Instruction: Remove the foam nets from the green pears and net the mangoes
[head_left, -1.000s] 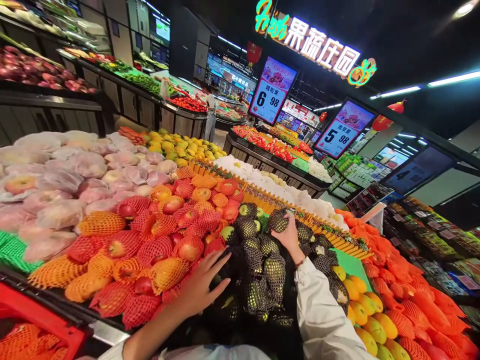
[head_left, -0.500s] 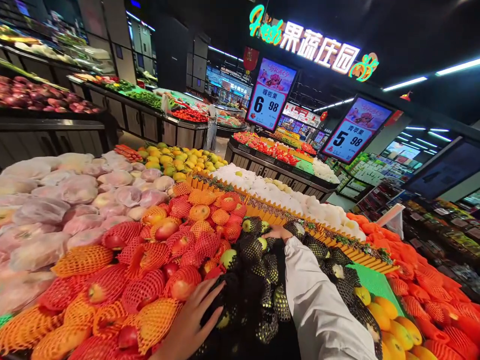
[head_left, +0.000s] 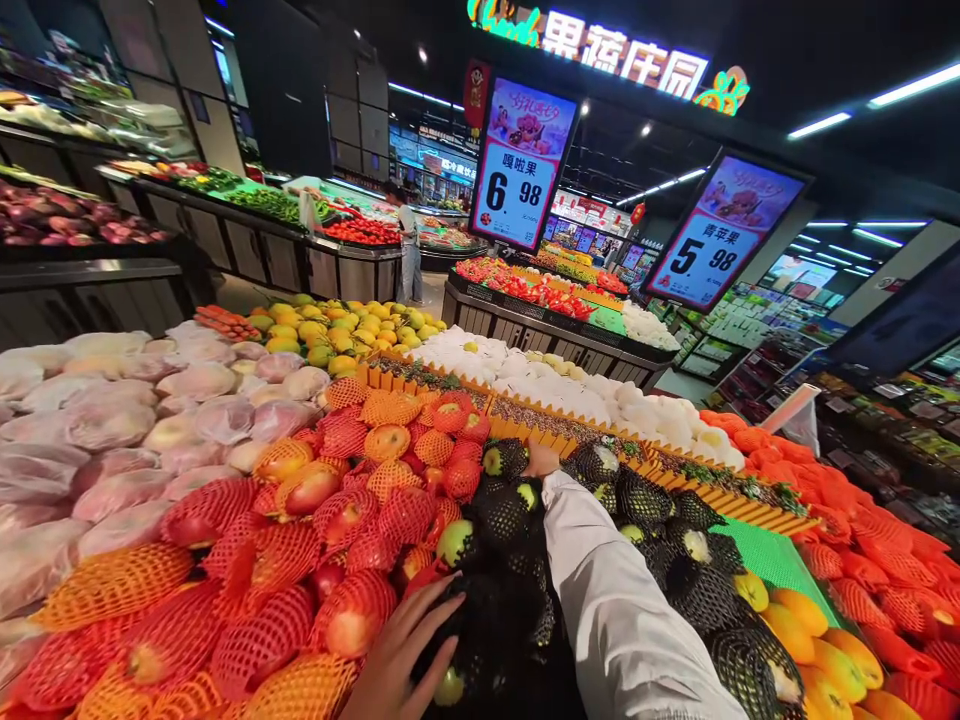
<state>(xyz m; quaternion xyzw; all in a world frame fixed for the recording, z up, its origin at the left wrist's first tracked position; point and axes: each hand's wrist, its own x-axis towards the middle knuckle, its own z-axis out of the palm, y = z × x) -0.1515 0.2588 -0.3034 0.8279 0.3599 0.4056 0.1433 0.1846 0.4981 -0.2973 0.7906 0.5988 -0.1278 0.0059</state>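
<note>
The right grip (head_left: 541,460) is now reaching to the back row, and its fingertips are hiding, so I cannot tell whether it is closing on anything. Sitting just to its left is a black-netted green fruit (head_left: 505,457); whether the 2 are touching, the angle isn't showing.

Here's the change: 1 second ago that grip was clasping a netted fruit in plain sight, and now no fruit is showing in it. In my judgement, the handling is shifting leftward along the back row, with the release of that earlier fruit looking likely but going unconfirmed.

The white sleeve (head_left: 611,600) is stretching across the middle, covering part of the black-netted pile (head_left: 637,497) that is lying on both sides of it. Down front, the left grip (head_left: 412,650) is spreading its fingers, staying low and holding nothing that I'm seeing, while a bare-topped green fruit (head_left: 454,542) is poking out just above it.

Further out, red-netted apples (head_left: 352,520) are crowding in on the left, mangoes (head_left: 836,665) are lying to the right, and a slatted fence (head_left: 720,498) is running behind.
</note>
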